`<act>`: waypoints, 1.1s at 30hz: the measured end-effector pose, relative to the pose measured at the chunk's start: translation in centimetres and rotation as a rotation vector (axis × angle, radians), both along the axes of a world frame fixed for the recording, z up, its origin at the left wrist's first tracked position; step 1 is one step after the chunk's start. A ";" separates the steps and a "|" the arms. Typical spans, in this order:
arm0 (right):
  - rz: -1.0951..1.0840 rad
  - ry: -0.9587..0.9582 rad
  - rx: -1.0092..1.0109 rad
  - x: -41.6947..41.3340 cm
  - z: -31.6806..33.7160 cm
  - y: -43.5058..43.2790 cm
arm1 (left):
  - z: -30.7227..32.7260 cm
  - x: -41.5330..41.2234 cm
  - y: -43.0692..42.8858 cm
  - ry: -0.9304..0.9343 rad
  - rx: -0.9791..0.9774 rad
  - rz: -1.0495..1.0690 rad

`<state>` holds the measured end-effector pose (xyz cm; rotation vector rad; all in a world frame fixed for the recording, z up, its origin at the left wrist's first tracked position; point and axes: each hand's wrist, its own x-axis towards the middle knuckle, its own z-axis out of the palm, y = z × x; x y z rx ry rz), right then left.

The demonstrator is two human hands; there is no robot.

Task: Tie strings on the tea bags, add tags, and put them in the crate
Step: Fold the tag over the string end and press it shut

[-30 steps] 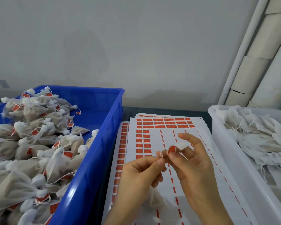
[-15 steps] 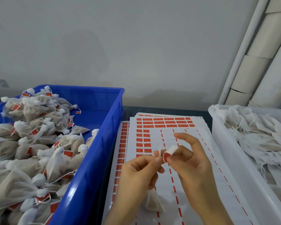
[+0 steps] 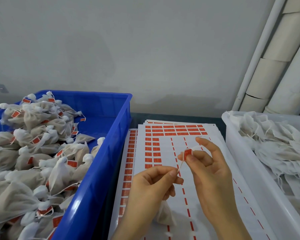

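The right hand (image 3: 210,174) pinches a red tag (image 3: 188,153) folded over the string (image 3: 180,166), which the left hand (image 3: 151,186) pinches taut. The tea bag (image 3: 164,216) hangs below, over the sticker sheet (image 3: 164,146). Pressing both halves flush, string centred, should seal it cleanly.

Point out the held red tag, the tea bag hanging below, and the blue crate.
held red tag (image 3: 188,153): head view, its red face.
tea bag (image 3: 164,215): head view, middle of its pouch.
blue crate (image 3: 106,163): head view, its right side wall.
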<state>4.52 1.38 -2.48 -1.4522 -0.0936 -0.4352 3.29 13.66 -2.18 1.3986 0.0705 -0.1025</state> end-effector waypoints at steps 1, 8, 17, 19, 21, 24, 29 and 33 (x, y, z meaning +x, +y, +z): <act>-0.029 0.006 0.001 0.1 0.0 -0.1 | -0.1 0.1 0.0 0.011 0.007 0.008; -0.150 0.049 -0.005 -0.2 0.6 -1.9 | -0.1 0.3 0.1 0.084 -0.118 0.095; 0.129 0.130 -0.216 -1.0 0.8 1.1 | -0.2 0.2 0.3 0.083 -0.246 0.111; 0.115 0.136 -0.234 -1.1 0.9 1.3 | -0.2 0.2 0.3 0.054 -0.242 0.098; 0.110 0.141 -0.199 -1.1 1.0 1.3 | -0.2 0.1 0.3 0.038 -0.243 0.092; 0.115 0.142 -0.160 -1.2 1.1 1.2 | -0.3 0.2 0.3 0.029 -0.229 0.085; 0.110 0.133 -0.167 -1.2 1.2 1.0 | -0.6 0.3 0.3 0.026 -0.199 0.072; 0.100 0.121 -0.177 -1.2 1.1 0.9 | -0.6 0.2 0.3 0.009 -0.178 0.063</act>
